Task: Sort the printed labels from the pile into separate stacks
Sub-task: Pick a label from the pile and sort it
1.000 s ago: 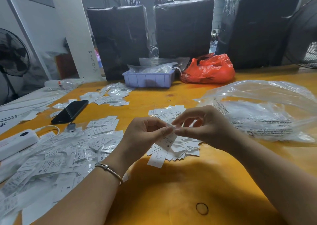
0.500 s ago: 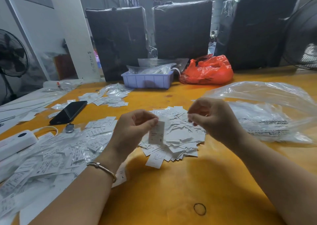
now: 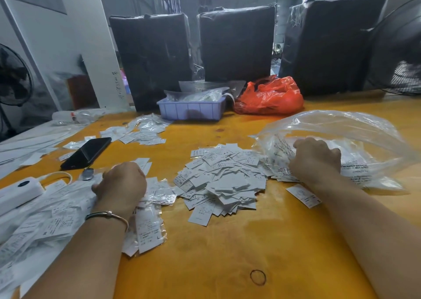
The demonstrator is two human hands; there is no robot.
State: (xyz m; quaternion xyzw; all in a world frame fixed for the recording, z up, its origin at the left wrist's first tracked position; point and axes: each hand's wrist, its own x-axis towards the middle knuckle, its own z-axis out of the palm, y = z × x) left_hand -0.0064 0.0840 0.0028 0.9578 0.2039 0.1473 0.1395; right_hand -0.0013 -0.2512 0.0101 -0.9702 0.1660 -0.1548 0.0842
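A loose pile of white printed labels (image 3: 218, 180) lies in the middle of the orange table (image 3: 227, 253). To its left spreads a wide layer of labels in clear sleeves (image 3: 57, 219). My left hand (image 3: 120, 184) is down on that layer, knuckles up, fingers curled under and hidden, the label it carried out of sight beneath it. My right hand (image 3: 316, 159) rests on the near edge of a big clear plastic bag (image 3: 341, 134), fingers bent onto the film. A single label (image 3: 303, 195) lies beside my right wrist.
A black phone (image 3: 87, 152) and a white device (image 3: 18, 191) lie at the left. More labels (image 3: 141, 132) sit further back. A lilac tray (image 3: 191, 110) and a red bag (image 3: 268, 95) stand before black wrapped bundles (image 3: 152, 57). A rubber band (image 3: 257, 277) lies near me.
My hands separated over the pile. The left carried a label left and down onto the sleeved layer. The right swung right onto the clear bag.
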